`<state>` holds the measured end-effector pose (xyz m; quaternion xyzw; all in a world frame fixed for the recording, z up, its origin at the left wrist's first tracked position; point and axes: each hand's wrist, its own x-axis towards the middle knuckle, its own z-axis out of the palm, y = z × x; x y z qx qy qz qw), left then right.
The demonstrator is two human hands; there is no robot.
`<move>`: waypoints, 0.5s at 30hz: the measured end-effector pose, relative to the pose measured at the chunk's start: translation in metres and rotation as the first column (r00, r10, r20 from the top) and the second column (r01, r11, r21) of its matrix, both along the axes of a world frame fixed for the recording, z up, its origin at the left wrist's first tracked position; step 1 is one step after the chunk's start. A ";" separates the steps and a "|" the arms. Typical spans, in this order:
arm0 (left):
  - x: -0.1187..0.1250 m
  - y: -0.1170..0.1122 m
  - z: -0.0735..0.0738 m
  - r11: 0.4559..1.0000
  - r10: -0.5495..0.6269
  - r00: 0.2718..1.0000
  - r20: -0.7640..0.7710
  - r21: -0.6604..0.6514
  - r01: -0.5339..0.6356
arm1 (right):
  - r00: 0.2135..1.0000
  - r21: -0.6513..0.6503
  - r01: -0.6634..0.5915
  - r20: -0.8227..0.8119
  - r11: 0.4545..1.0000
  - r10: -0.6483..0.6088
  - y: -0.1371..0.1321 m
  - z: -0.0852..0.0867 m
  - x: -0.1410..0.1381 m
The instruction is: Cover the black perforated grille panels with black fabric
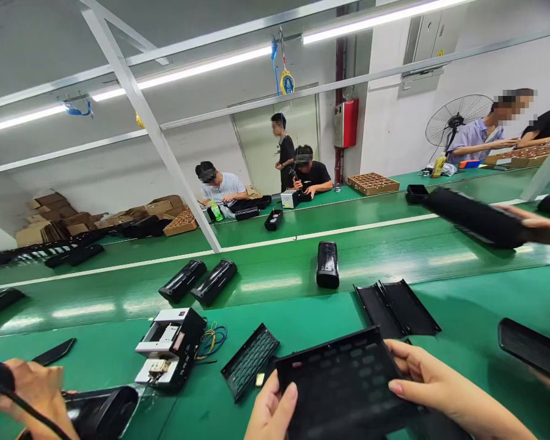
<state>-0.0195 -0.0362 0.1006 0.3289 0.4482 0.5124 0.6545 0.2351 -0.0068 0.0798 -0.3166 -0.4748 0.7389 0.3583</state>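
Note:
A black perforated plastic panel [339,385] with raised edges is held up at the lower middle of the head view. My left hand [272,406] grips its left side, thumb on the near face. Around its right edge closes my right hand [424,379], thumb also on the face. Just behind lies another perforated black panel [251,360], with a small pale piece [260,380] beside it. Two black curved panels [396,308] rest on the green bench beyond my right hand.
A white-and-black machine [169,348] with wires stands to the left. Black housings [327,264] lie on the green conveyor [266,275]. A co-worker's hand [34,391] is at lower left; another's hand [541,226] holds a black housing at right. People sit across the line.

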 end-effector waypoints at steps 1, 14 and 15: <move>0.000 0.001 0.002 1.000 -0.006 1.000 0.014 -0.011 0.006 | 1.000 -0.007 -0.003 -0.007 1.000 0.003 0.000 -0.002 0.001; -0.006 0.006 -0.001 0.991 -0.120 0.993 0.005 -0.055 0.120 | 0.998 -0.065 0.052 -0.015 0.997 -0.053 0.001 0.012 -0.011; -0.007 0.006 -0.003 0.992 -0.114 0.993 -0.015 -0.051 0.113 | 0.999 -0.065 0.050 -0.016 0.997 -0.052 0.001 0.012 -0.012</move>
